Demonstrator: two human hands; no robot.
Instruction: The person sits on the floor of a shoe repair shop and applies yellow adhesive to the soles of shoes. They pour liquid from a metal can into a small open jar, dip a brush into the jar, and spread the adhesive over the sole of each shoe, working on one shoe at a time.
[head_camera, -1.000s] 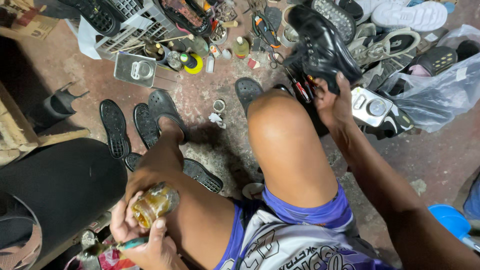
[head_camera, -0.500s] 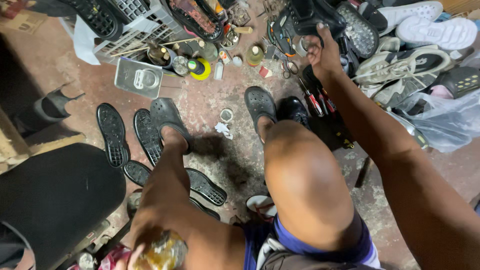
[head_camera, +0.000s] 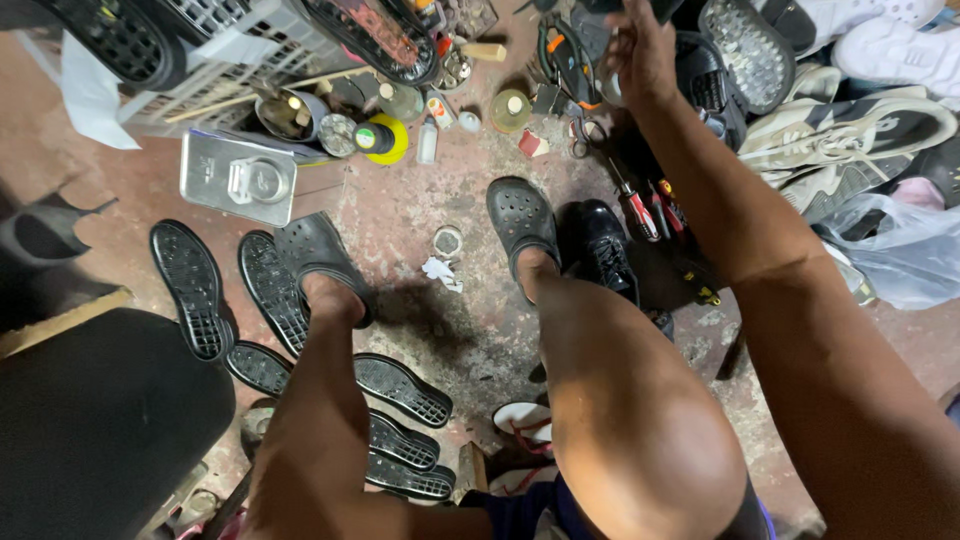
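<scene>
Head view: right hand (head_camera: 640, 50) reaches among rubber shoes, its grip's closure unclear; ridged black soles (head_camera: 270, 290) lie flat.

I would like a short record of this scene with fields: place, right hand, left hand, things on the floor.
place: stained concrete floor of a shoe repair spot
right hand: right hand stretched far forward to the shoe pile, touching a dark shoe at the top edge; grip unclear
left hand: not in view
floor near the feet: loose black soles, metal tin, black lace shoe, screwdrivers

Dim, even light — soft shadows underfoot, wide-angle stretch at edges.
</scene>
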